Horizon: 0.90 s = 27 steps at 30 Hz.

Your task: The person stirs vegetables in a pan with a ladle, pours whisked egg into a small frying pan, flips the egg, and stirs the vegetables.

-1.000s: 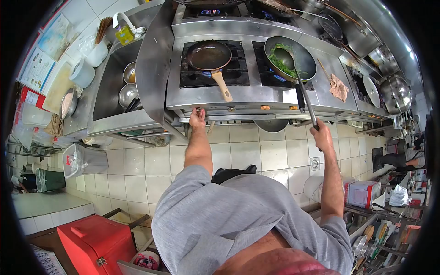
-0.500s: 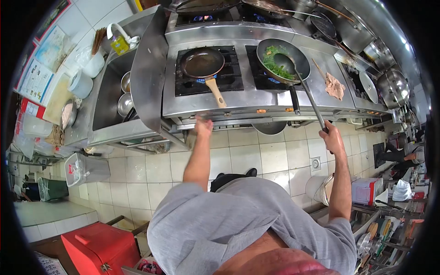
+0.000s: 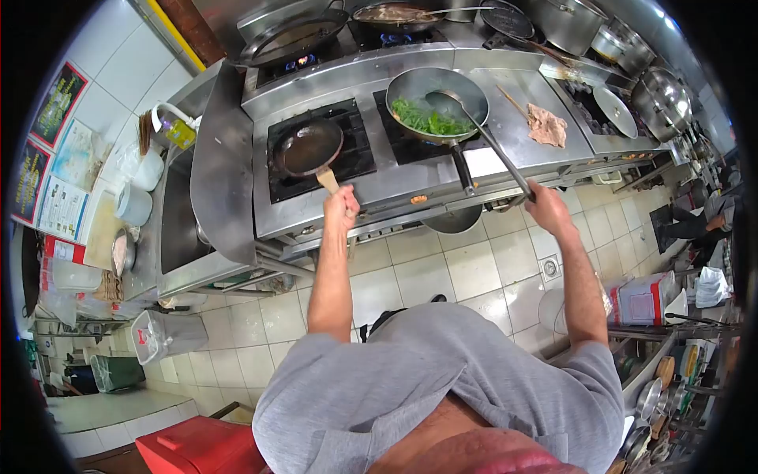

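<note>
Head view: the wok (image 3: 422,79), holding leafy greens (image 3: 430,122), sits on the stove (image 3: 387,183). My right hand (image 3: 548,208) is closed around the ladle (image 3: 504,158), its bowl inside the wok. Left of the wok, my left hand (image 3: 340,208) pinches the handle end of the frying pan (image 3: 310,148). Sweep the ladle low; hold the pan level.

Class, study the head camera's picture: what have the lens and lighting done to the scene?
Head view: strong wide-angle distortion, with the steel wall at right bowing and black filling the corners; bright glare spots on that steel; pale reflections on the floor tiles; print on the blue-edged poster too small to read.
</note>
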Available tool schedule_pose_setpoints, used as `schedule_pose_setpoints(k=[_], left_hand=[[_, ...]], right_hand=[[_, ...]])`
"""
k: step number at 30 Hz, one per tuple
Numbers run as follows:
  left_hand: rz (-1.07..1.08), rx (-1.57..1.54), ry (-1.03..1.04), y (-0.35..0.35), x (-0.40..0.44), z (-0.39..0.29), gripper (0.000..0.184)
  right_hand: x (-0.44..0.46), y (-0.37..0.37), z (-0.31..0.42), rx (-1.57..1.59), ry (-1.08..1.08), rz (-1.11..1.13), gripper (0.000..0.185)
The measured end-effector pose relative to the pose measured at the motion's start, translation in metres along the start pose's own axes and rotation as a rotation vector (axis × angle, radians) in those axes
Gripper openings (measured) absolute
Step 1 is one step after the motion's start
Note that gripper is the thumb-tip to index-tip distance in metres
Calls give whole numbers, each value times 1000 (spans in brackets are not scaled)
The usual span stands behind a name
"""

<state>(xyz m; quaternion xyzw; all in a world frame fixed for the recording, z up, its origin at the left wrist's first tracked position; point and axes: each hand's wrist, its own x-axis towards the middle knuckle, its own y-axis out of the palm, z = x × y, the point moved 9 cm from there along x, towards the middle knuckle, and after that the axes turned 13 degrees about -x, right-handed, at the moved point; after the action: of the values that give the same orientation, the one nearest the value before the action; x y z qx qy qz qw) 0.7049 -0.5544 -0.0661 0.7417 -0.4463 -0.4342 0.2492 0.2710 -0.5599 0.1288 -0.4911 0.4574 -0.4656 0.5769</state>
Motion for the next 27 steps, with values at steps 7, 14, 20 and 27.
schedule_pose_setpoints(k=[7, 14, 20, 27], left_hand=[[18, -59, -19, 16, -17, 24, 21], [27, 48, 43, 40, -25, 35, 17], [57, 16, 108, 37, -5, 6, 17], [-65, 48, 135, -2, 6, -13, 16]], right_hand=[[-27, -49, -8, 313, 28, 249, 23], [36, 12, -52, 42, -165, 3, 24], [31, 43, 1, 116, -84, 47, 25], [29, 1, -42, 183, -97, -18, 24]])
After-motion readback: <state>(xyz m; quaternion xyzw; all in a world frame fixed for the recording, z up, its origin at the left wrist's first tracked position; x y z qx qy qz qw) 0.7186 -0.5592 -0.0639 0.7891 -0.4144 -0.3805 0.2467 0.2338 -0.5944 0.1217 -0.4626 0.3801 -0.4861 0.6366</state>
